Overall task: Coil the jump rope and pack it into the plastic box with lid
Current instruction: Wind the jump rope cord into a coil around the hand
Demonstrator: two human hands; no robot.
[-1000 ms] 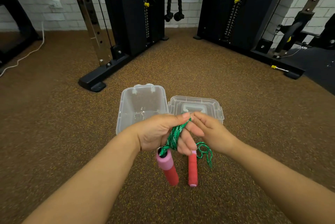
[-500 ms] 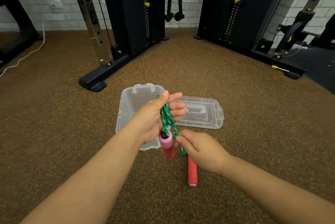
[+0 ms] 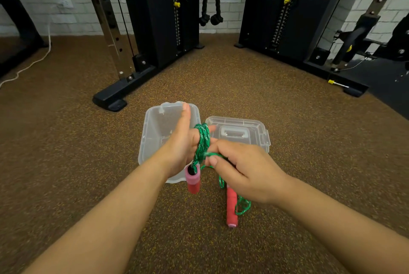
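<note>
Head view: left hand (image 3: 180, 147), fingers straight, wears green braided jump rope (image 3: 202, 143) coils; right hand (image 3: 243, 171) pinches a strand above clear plastic box (image 3: 152, 132).

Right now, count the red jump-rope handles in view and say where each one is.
2. One red handle hangs just below the left hand, whose fingers carry the green rope coils. The other handle hangs lower, below the right hand. None seems hidden.

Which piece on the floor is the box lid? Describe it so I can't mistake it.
Start at the black machine base on the brown floor, then come nearer to the clear open box. The lid lies flat on the floor, right of the box; unlike the deep box, it is shallow with a moulded rectangular handle.
</note>
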